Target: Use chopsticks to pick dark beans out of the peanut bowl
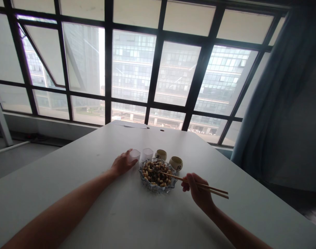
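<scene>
A glass bowl [147, 182] full of mixed beans and nuts sits on the white table [95, 207]. My right hand [198, 192] is closed on a pair of wooden chopsticks [212, 189], whose tips reach into the bowl's contents. My left hand [123, 162] lies just left of the bowl, its fingers curled around a small translucent plastic cup [135, 154]. A second plastic cup [147, 153] stands beside it. Two small ceramic cups [161, 154] [176, 163] stand behind the bowl to the right.
Large black-framed windows [158, 69] rise behind the table's far edge. A grey-blue curtain [277, 103] hangs at the right. A white table leg [2, 121] stands on the floor at the far left.
</scene>
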`<state>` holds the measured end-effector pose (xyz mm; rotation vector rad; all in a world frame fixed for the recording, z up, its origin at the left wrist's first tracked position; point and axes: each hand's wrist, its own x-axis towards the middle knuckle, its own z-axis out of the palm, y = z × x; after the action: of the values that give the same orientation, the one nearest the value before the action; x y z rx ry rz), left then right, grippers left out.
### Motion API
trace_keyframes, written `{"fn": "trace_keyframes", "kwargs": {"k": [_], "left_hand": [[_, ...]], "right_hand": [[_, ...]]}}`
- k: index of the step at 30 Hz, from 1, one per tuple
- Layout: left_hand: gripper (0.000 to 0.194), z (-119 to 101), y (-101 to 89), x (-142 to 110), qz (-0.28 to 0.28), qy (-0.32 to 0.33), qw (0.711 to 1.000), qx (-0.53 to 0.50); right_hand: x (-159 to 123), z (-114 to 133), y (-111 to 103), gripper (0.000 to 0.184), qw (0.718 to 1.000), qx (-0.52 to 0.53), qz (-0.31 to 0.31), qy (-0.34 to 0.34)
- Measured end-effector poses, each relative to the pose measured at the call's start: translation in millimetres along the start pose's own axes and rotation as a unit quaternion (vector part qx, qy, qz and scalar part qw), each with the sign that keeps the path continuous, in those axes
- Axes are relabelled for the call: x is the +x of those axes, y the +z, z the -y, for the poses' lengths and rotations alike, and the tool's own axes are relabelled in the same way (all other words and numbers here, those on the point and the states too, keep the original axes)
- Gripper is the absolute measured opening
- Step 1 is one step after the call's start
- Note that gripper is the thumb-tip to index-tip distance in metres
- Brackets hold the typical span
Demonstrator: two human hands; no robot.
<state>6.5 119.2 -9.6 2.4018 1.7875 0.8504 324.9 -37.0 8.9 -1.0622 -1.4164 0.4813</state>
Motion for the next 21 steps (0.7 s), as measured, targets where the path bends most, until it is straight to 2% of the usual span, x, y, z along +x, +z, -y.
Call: {"fn": "trace_keyframes", "kwargs": {"k": [5,9,13,17,21], "left_hand": [[0.069,-1,-0.7,-1,-0.002,0.002,1.0,-0.002],[0.069,-2,-2.9,-1,0.001,-0.002,1.0,-0.005],[0.068,-3,-4.0,-2,0.002,0.0,1.0,-0.008],[0.067,-3,-3.8,-2,0.004,-0.001,1.0,-0.01],[0.069,-3,-3.3,-2,0.004,0.003,1.0,-0.006]], "right_hand": [[-7,-3,-2,0.05,0.995,-0.063,0.045,-0.058],[-8,-12,-4,0.044,0.993,-0.074,0.045,-0.077],[-7,-10,-4,0.046,0.997,-0.054,0.028,-0.056],[-4,3,-3,0.055,1.0,-0.016,-0.011,-0.015],[-2,12,-4,0.06,0.999,-0.022,-0.025,0.023]]}}
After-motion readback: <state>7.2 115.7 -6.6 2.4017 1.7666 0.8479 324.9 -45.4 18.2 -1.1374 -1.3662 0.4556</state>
